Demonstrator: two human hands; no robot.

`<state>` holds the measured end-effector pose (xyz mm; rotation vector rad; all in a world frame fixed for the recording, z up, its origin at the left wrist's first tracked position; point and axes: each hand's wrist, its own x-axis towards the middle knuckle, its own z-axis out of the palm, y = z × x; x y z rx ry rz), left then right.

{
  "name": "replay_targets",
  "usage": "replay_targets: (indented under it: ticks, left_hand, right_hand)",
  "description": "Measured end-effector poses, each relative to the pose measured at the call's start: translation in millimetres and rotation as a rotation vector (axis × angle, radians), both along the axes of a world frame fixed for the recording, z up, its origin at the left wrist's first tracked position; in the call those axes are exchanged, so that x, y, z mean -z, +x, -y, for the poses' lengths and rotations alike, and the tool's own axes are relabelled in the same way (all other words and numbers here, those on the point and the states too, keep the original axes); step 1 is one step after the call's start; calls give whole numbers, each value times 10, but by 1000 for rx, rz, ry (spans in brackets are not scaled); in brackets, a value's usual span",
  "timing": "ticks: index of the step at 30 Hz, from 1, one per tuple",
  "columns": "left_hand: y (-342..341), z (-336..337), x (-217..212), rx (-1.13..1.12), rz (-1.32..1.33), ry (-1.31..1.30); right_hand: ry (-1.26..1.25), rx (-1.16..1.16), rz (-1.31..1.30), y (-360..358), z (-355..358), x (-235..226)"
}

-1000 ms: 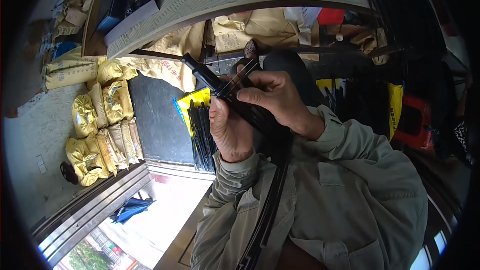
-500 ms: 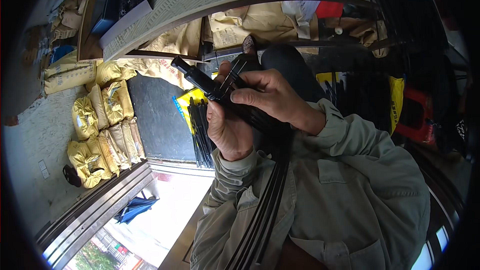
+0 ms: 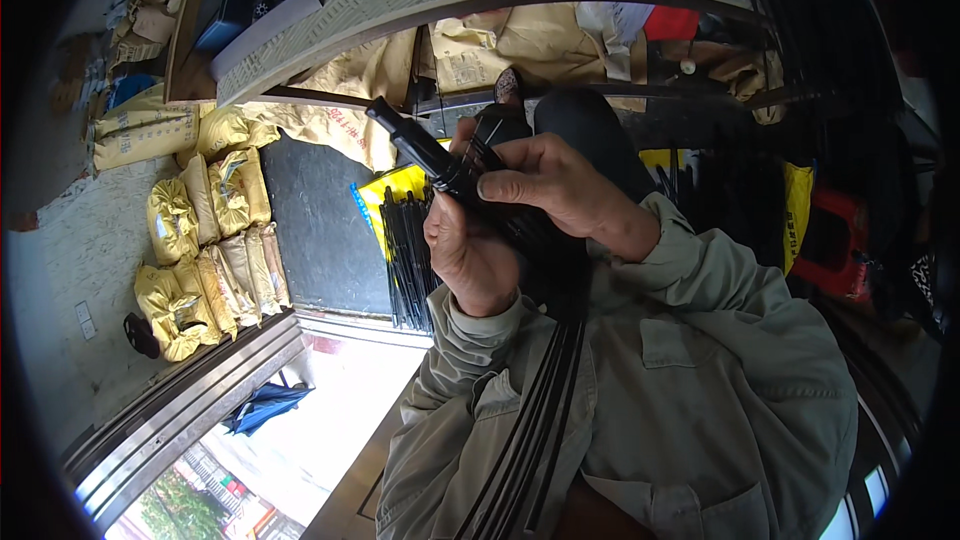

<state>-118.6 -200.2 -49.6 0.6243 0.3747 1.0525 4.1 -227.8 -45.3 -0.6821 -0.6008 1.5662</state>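
Two hands work on one bundle of long black strips [image 3: 470,185]. Far left of the bundle, yellow sacks [image 3: 205,240] lie in a heap on the floor. Just left of it, more black strips [image 3: 405,250] rest on a yellow bag [image 3: 385,195]. The left hand [image 3: 470,255] is clenched around the bundle from below. The right hand [image 3: 550,180] pinches the bundle from the top. Since a second ago the bundle's black tip has tilted a bit more to the left, so the hands seem to be turning it.
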Motion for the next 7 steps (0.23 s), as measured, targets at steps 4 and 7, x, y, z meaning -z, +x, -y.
replay_targets:
  ticks: [4,7]
  left_hand:
    - [-143,-25,-37,190,-77,76]
    - [37,62,-374,146,-121,5]
  right_hand:
    - [34,-8,-64,57,50,-87]
    - [166,100,51,38,100,-278]
